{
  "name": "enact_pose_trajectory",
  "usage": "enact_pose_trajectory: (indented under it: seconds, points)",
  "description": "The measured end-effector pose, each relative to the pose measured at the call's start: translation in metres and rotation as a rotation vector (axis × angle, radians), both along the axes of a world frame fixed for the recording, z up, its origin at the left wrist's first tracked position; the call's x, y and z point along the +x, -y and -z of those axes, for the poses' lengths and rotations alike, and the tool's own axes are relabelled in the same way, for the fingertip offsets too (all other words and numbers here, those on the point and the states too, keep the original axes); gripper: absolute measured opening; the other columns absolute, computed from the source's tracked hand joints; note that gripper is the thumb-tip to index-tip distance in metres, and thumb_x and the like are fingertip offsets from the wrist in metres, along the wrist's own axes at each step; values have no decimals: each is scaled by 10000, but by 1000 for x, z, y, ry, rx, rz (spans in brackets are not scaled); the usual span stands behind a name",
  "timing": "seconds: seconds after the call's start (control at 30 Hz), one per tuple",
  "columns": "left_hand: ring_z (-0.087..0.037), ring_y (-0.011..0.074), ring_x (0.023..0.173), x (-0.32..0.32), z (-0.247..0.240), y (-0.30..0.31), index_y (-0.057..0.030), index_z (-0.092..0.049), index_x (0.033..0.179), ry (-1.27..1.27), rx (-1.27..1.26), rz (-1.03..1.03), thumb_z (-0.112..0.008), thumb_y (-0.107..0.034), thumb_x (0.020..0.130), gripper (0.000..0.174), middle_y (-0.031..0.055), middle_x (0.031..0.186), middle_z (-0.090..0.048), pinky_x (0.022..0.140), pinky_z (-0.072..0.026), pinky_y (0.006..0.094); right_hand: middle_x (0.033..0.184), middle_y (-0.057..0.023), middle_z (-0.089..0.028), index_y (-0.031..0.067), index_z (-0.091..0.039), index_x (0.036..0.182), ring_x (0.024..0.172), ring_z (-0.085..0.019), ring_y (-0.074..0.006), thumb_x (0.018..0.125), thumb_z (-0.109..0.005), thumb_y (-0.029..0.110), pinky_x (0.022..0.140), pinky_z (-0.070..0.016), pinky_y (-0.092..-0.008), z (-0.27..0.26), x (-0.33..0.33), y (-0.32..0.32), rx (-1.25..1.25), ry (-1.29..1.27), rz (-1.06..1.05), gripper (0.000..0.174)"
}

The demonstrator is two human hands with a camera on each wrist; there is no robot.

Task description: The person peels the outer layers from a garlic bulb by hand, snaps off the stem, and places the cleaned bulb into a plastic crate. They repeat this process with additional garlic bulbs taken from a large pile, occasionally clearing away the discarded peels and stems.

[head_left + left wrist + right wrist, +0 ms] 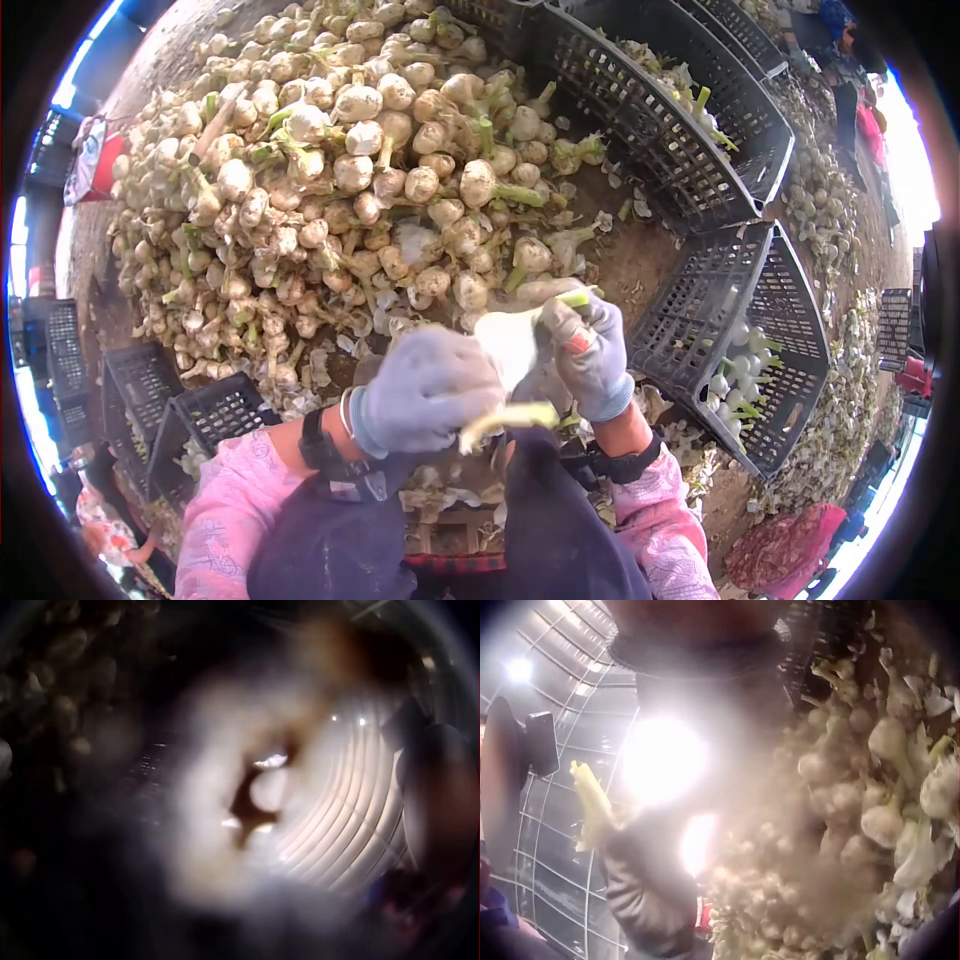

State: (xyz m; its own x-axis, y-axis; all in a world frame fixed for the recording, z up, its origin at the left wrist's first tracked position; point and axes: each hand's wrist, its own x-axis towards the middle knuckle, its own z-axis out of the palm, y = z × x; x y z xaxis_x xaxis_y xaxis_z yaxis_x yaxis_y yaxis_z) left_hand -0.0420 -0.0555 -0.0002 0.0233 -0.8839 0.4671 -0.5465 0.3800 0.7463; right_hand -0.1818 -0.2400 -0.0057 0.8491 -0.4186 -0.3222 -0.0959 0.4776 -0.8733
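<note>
In the head view, my right hand (592, 352), in a grey glove with a red patch on one finger, grips a fresh garlic bulb (506, 345) by its stalk. The bulb is white and smooth, and the cut green stalk end (574, 298) pokes out above the fingers. My left hand (432, 388), also gloved and blurred, is close beside the bulb with its fingers curled. A pale yellow-green garlic leaf strip (510, 420) sticks out below those fingers. The left wrist view is mostly blur; glare covers much of the right wrist view.
A large heap of untrimmed garlic (340, 170) lies in front. At the right, a black crate (690, 320) holds clean white bulbs; another long black crate (650, 130) stands behind it. Smaller black crates (225, 405) are at the left. Loose peelings (450, 490) lie between the legs.
</note>
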Motion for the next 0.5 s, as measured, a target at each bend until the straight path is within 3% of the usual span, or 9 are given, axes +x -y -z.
enact_pose_trajectory:
  seconds: [0.03,0.1,0.2,0.23,0.27,0.37,0.47,0.5]
  points:
    - [-636,235,946,-7,-3,3,-94,-667,1022,95,35,22,-660,-216,881,187,72,1015,-638,732,-514,365,1000,-48,-707,-2,-711,1033,802,-604,-58,981,-614,133,722,-498,-218,-2,0,2,39,-37,45,175]
    - [-638,252,944,-24,20,-9,-127,-671,1013,289,363,132,-669,-148,801,213,69,985,-639,677,-514,364,935,-29,-702,-11,-698,1093,720,-582,-31,988,-615,146,655,-482,-196,6,-2,4,-56,-9,93,207]
    - [-609,257,1063,-29,42,-12,-132,-684,1091,530,1059,460,-666,-161,817,276,49,1049,-637,805,-529,380,876,-8,-683,-8,-686,1113,698,-577,-38,984,-627,177,633,-474,-201,4,0,1,-64,-4,146,233]
    - [-598,256,1096,-30,45,-12,-128,-684,1112,611,1292,566,-672,-176,823,293,45,1066,-636,838,-530,382,862,-8,-678,-5,-682,1116,692,-580,-45,984,-628,191,628,-473,-204,5,0,-1,37,-24,175,242]
    - [-627,271,1066,-28,47,-23,-103,-682,1131,640,1166,362,-716,-225,818,337,47,1049,-654,862,-544,372,848,-8,-673,-3,-677,1119,686,-583,-52,984,-629,205,623,-473,-206,7,1,-3,136,-43,204,252]
    - [-656,292,958,-8,36,-32,-50,-669,1069,498,851,-182,-786,-266,773,385,100,1006,-653,788,-549,348,826,-23,-662,13,-660,1096,657,-597,-81,988,-623,264,590,-465,-222,27,-4,-8,322,-89,228,276]
    - [-657,304,856,2,3,-11,-22,-645,945,128,478,-537,-792,-285,794,338,152,975,-636,745,-533,368,814,-28,-650,33,-657,1027,644,-605,-97,992,-611,285,569,-454,-231,24,-2,-21,398,-67,250,259]
    - [-651,292,827,1,6,-8,-22,-633,914,62,494,-525,-782,-275,807,312,152,936,-629,723,-527,363,808,-25,-646,41,-656,1012,637,-601,-99,991,-611,286,567,-454,-233,23,-1,-25,435,-81,253,249]
